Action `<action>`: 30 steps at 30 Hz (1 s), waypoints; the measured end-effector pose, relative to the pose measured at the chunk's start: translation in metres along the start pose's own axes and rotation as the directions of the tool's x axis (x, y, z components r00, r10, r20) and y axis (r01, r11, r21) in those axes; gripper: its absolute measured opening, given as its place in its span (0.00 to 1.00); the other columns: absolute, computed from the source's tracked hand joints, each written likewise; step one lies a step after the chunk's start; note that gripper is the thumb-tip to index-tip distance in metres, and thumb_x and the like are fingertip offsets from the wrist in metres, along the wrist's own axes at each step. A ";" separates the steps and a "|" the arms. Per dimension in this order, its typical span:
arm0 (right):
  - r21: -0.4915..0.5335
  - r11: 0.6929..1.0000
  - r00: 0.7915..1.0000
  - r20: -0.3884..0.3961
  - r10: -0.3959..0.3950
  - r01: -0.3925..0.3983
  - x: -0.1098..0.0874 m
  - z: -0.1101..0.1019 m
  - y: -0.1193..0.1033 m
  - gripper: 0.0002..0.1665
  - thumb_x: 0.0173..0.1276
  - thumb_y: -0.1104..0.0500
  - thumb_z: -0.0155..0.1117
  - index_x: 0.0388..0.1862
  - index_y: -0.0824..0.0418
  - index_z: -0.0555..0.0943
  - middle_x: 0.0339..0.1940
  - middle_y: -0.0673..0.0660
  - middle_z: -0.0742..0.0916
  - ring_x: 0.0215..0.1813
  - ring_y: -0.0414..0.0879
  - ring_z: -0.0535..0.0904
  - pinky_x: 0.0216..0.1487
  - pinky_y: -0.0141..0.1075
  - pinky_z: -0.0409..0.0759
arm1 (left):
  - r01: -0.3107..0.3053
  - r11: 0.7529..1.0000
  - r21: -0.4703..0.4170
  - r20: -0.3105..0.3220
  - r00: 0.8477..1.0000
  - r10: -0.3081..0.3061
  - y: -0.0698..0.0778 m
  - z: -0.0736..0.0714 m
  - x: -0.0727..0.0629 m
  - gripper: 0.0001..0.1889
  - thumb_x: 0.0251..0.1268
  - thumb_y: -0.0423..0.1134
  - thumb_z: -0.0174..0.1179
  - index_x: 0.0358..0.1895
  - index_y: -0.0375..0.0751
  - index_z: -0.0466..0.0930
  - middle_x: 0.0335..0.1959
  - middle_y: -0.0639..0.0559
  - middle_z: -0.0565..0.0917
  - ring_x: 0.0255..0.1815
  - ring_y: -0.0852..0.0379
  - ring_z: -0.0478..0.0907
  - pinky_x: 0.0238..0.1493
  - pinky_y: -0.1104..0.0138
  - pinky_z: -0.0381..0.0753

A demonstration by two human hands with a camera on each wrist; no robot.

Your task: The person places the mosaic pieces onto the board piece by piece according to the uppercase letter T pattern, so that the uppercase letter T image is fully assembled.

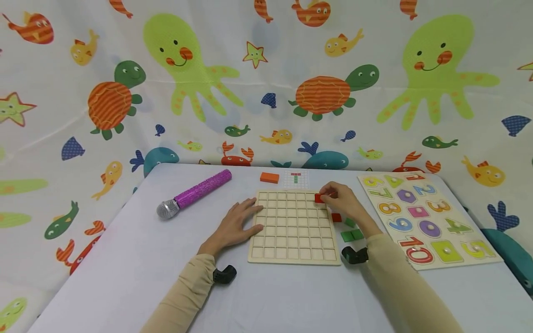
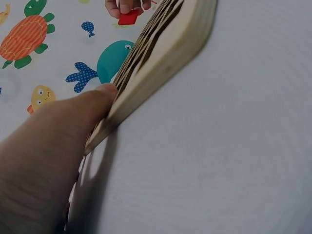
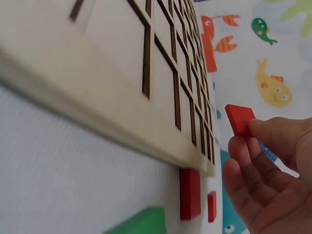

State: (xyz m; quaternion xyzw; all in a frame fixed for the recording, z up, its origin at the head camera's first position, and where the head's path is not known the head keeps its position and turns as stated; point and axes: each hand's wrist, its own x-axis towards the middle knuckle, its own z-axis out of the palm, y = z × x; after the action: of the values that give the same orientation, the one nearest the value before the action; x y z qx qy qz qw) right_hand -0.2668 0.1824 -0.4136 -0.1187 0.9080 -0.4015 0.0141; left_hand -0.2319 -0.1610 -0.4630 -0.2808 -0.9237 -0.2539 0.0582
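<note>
A wooden grid board lies on the white table with bare square cells. My right hand pinches a red square tile between thumb and fingers. In the right wrist view that tile is held up off the board, near its far right corner. My left hand rests at the board's left edge, fingers spread, thumb touching the rim. Beside the board's right edge lie a red tile and several green tiles. The right wrist view shows two red pieces there.
Behind the board are an orange block and a small grid card with a red and green pattern. A purple glittery microphone lies at the left. A number-and-shape puzzle board lies at the right. A sea-animal curtain hangs behind.
</note>
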 end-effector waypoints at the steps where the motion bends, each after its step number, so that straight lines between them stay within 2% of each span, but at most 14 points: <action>1: 0.002 1.000 1.000 0.003 0.000 0.000 0.001 0.001 -0.002 0.10 0.69 0.58 0.58 0.46 0.62 0.77 0.45 0.61 0.84 0.45 0.52 0.79 0.48 0.43 0.80 | 0.001 1.000 0.001 0.001 1.000 -0.001 0.000 0.000 0.000 0.31 0.61 0.56 0.59 0.66 0.48 0.69 0.72 0.43 0.62 0.75 0.44 0.55 0.75 0.45 0.48; 6: 0.000 1.000 1.000 0.018 0.002 -0.002 0.005 0.007 -0.009 0.10 0.69 0.58 0.57 0.45 0.61 0.77 0.45 0.60 0.83 0.45 0.52 0.79 0.48 0.42 0.80 | -0.003 1.000 0.000 -0.004 1.000 0.003 0.001 0.001 -0.001 0.31 0.61 0.56 0.59 0.66 0.48 0.69 0.72 0.43 0.62 0.75 0.44 0.55 0.74 0.45 0.48; 23: 0.067 0.992 0.993 0.051 -0.109 0.105 0.017 0.032 -0.027 0.08 0.68 0.61 0.59 0.43 0.62 0.78 0.43 0.61 0.84 0.42 0.51 0.81 0.44 0.39 0.82 | -0.013 1.000 0.016 -0.009 1.000 0.013 0.000 -0.001 0.000 0.31 0.61 0.56 0.58 0.66 0.49 0.69 0.73 0.44 0.61 0.75 0.45 0.56 0.74 0.44 0.49; 26: 0.074 0.992 0.992 0.057 -0.109 0.105 0.018 0.038 -0.031 0.07 0.68 0.61 0.59 0.43 0.62 0.78 0.42 0.60 0.84 0.41 0.50 0.81 0.41 0.37 0.82 | -0.027 0.999 0.019 -0.008 1.000 0.028 0.000 0.000 -0.001 0.30 0.62 0.56 0.58 0.65 0.49 0.70 0.74 0.46 0.61 0.75 0.46 0.56 0.74 0.44 0.49; 30: 0.067 0.992 0.992 0.064 -0.113 0.108 0.022 0.046 -0.034 0.07 0.67 0.61 0.59 0.42 0.61 0.78 0.41 0.60 0.84 0.39 0.49 0.81 0.40 0.35 0.81 | -0.082 0.996 0.017 -0.025 0.996 0.082 0.000 0.001 -0.002 0.27 0.62 0.53 0.59 0.63 0.48 0.73 0.71 0.46 0.65 0.73 0.44 0.59 0.73 0.42 0.51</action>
State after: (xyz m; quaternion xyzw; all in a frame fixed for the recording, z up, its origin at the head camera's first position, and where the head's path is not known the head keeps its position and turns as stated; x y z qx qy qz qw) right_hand -0.2758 0.1218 -0.4183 -0.1818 0.8859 -0.4260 0.0263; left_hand -0.2303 -0.1609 -0.4643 -0.3148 -0.9126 -0.2474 0.0826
